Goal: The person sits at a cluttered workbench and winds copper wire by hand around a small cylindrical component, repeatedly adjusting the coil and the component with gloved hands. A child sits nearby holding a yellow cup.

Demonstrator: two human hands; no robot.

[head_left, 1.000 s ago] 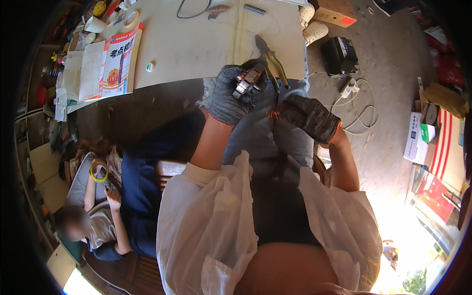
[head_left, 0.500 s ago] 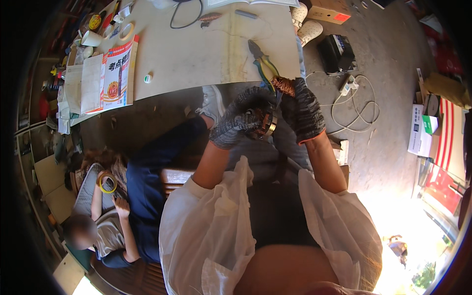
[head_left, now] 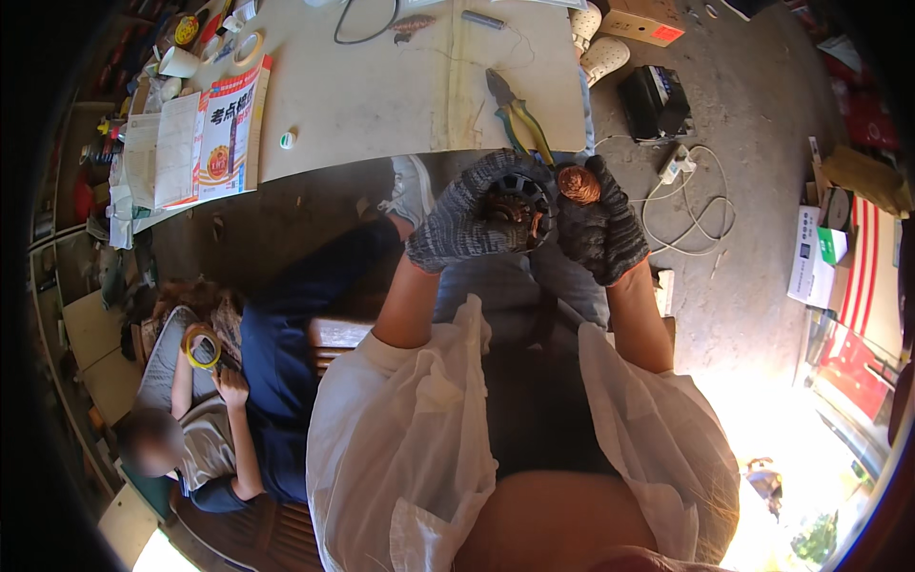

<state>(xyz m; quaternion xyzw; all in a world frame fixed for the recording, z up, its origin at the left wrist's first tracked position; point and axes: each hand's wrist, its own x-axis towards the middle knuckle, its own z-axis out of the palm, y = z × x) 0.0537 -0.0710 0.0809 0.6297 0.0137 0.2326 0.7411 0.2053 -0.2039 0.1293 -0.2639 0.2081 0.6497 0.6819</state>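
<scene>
My left hand [head_left: 457,221], in a dark knit glove, grips a motor stator [head_left: 519,208], a dark slotted ring with copper windings inside. The ring's open face is turned upward. Close to its right side, my gloved right hand [head_left: 602,234] is closed around a wound bundle of copper wire [head_left: 579,185], which sticks out above the fingers. Both hands are just off the table's near edge, over my lap. Beyond them lies a pair of pliers [head_left: 518,112] with green and yellow handles, its jaws pointing away from me.
On the pale table [head_left: 362,114] are a workbook [head_left: 229,133], a tape roll [head_left: 250,48], a small cap [head_left: 287,140] and a black cable [head_left: 365,38]. A black battery [head_left: 655,103] and a power strip [head_left: 678,164] lie on the floor. At left, a person [head_left: 214,429] holds a yellow ring.
The stator has tilted so its open face shows upward. The copper wire bundle has turned end-up in my right hand, and my hands sit slightly apart. The person's yellow ring has shifted slightly.
</scene>
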